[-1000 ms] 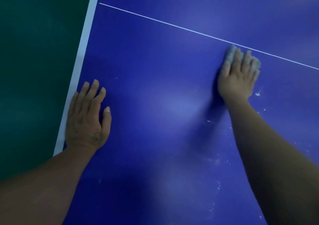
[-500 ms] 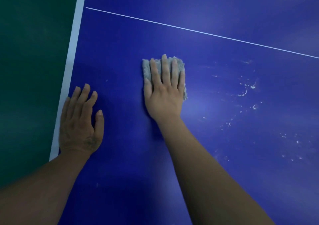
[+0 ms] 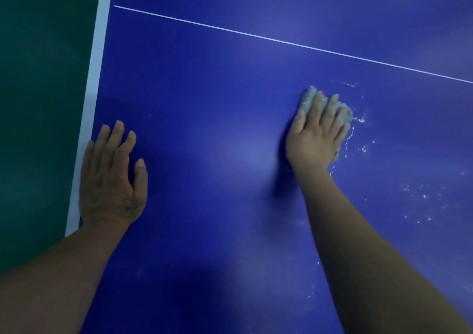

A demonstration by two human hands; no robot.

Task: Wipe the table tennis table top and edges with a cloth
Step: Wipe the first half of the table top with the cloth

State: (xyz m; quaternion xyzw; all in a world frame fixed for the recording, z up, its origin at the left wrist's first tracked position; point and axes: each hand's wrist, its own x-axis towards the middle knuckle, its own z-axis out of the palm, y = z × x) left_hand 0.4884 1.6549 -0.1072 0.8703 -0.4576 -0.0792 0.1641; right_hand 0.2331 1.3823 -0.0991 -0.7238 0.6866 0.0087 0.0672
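Note:
The blue table tennis table top [image 3: 217, 83] fills most of the view. Its white edge band [image 3: 92, 83] runs down the left side. My right hand [image 3: 316, 134] presses flat, fingers straight, on a grey fluffy cloth [image 3: 308, 98], which shows only past the fingertips and along the hand's right side. My left hand [image 3: 112, 177] rests flat on the table beside the white edge, fingers straight and spread. White specks and smears [image 3: 362, 121] lie on the blue surface just right of the cloth and further down to the right.
A thin white centre line [image 3: 281, 41] crosses the table diagonally above both hands. Dark green floor [image 3: 43, 103] lies beyond the left edge. A soft light reflection sits on the table between the hands.
My right hand has slid the cloth to the right, from near the left hand half a second ago to the speckled area. The left hand stays by the white edge.

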